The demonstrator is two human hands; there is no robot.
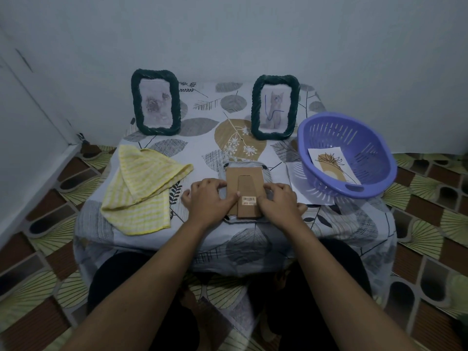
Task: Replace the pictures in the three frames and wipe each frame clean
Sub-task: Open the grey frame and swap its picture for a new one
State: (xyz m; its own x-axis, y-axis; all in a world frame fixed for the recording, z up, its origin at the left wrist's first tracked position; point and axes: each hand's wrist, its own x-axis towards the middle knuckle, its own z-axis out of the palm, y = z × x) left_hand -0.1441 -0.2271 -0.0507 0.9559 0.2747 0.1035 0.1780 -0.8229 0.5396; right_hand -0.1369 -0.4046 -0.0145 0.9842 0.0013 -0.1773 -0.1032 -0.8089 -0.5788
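Opening the back: both hands work on the face-down frame [243, 177], which lies flat on the table [228, 239] with its cardboard stand upward.
Left hand [210, 198]: fingers curled over the frame's left edge, one fingertip pressing beside the barcode label [249, 199].
Right hand [278, 201]: fingers curled on the frame's right edge; whether they reach a tab is hidden.
Doing it well: probably hold the rim flat, free both sides evenly, and lift the backing straight.
New picture [331, 164]: in the purple basket [329, 127], right of the frame.
Yellow cloth [141, 191]: left of the frame.
Standing frames: behind it, left standing frame [155, 102] and right standing frame [275, 107].
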